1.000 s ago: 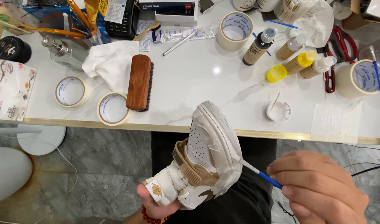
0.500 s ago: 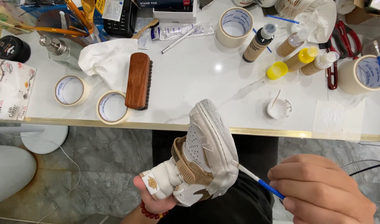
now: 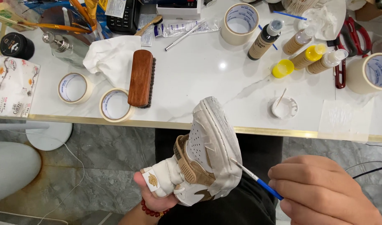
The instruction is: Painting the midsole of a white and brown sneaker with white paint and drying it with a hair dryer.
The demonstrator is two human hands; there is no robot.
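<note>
Fingers pinch brush — taped white sneaker.

left hand mostly behind sneaker | right hand cut by edge

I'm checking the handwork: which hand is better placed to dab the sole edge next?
Probably the right hand: it holds the brush with its tip at the sole of the shoe. The left hand grips the shoe from below.
</note>
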